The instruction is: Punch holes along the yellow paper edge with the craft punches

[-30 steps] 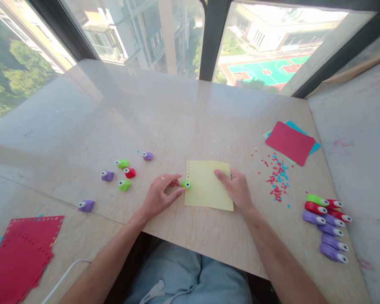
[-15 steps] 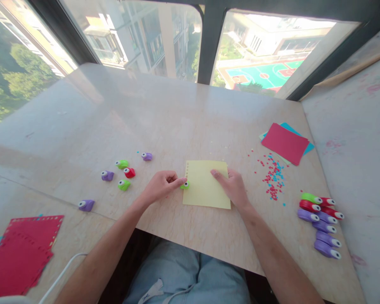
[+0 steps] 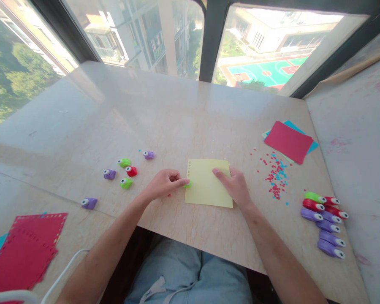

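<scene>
A sheet of pale yellow paper point(image 3: 207, 185) lies in front of me, with a row of small punched holes along the upper part of its left edge. My left hand point(image 3: 167, 183) is closed on a small green craft punch point(image 3: 188, 184) at that edge, its thumb lying over the punch's top and hiding most of it. At the sheet's right side, my right hand point(image 3: 234, 183) grips the paper, thumb on top and the other fingers mostly hidden beneath.
Several small punches, among them a purple punch point(image 3: 109, 174), stand left. More punches point(image 3: 331, 240) cluster at right, near scattered confetti point(image 3: 276, 175) and stacked cards point(image 3: 288, 141). Red edge-punched sheets point(image 3: 25, 249) and a white cable point(image 3: 63, 270) lie lower left.
My left thumb has moved onto the green punch's top, covering the white button that showed before. My right hand keeps its hold on the paper. The whole view has shifted slightly.
</scene>
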`<state>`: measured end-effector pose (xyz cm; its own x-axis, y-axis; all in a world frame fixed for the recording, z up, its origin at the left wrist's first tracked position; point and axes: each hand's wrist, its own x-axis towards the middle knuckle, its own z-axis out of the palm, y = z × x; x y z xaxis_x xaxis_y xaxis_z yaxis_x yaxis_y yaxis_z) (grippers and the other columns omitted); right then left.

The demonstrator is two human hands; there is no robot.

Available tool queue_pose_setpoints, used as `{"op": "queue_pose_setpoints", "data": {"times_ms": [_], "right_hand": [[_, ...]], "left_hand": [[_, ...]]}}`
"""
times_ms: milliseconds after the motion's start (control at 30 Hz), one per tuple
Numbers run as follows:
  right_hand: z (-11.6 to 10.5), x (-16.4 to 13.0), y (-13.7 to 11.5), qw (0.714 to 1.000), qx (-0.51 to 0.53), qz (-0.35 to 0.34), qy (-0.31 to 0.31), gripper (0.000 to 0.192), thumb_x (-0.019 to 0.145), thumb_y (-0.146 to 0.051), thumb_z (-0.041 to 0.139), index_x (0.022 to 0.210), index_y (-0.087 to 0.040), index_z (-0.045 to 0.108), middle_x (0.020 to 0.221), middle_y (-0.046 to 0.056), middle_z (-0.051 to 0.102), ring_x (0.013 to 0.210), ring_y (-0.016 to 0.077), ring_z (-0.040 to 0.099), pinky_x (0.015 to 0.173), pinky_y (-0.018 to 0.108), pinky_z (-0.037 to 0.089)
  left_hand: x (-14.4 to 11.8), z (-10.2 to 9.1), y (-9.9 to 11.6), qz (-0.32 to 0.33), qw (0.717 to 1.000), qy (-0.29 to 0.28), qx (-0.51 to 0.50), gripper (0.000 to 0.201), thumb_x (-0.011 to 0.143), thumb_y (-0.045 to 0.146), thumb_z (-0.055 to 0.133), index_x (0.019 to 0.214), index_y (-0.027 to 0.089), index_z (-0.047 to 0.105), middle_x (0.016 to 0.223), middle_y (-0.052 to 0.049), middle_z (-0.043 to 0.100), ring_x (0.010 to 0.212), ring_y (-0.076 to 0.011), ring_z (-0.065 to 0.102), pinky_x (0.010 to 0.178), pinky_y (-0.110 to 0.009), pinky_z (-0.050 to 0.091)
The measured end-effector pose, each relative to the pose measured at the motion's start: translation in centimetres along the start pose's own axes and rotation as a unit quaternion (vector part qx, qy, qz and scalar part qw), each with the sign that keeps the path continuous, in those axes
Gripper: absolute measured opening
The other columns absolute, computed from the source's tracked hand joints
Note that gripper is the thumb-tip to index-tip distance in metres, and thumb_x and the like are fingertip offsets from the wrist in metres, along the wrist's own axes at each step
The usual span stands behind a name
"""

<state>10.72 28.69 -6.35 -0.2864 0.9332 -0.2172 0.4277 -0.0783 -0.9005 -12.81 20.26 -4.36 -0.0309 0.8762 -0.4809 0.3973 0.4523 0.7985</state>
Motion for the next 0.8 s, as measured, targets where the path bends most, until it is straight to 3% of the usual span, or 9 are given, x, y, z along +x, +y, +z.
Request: {"op": "queue_pose_setpoints", "data": {"times_ms": [133,467,800], "right_hand": [[0.0,0.0,0.0,1.000,0.000,-0.001,-0.001,0.047,0.080,-0.057,0.063,0.089,-0.012,0.073,0.078,0.010,0.074,0.065,0.0220,0.067,0.050,0.026,0.046],[0.0,0.0,0.2,1.000,0.005,0.002,-0.005,0.047,0.080,-0.057,0.063,0.091,-0.013,0.073,0.080,0.010,0.074,0.066,0.0220,0.068,0.051,0.026,0.048],[-0.1,0.1,0.3,1.000,-0.006,-0.006,0.001,0.047,0.080,-0.057,0.063,0.092,-0.013,0.074,0.082,0.011,0.074,0.069,0.0229,0.068,0.052,0.027,0.048]], "left_hand": [[0.0,-0.3,0.0,-0.006,0.999,-0.025,-0.027,0.048,0.079,0.063,0.059,0.065,0.017,0.052,0.058,0.002,0.055,0.041,-0.0089,0.051,0.035,-0.017,0.032],[0.2,0.3,-0.2,-0.001,1.000,-0.004,-0.017,0.044,0.076,0.057,0.067,0.064,0.018,0.051,0.049,0.005,0.047,0.039,-0.0083,0.046,0.035,-0.017,0.028],[0.2,0.8,0.5,-0.037,0.997,0.004,-0.060,0.039,0.073,0.049,0.070,0.063,0.019,0.048,0.045,0.006,0.046,0.035,-0.0085,0.048,0.032,-0.016,0.031]]}}
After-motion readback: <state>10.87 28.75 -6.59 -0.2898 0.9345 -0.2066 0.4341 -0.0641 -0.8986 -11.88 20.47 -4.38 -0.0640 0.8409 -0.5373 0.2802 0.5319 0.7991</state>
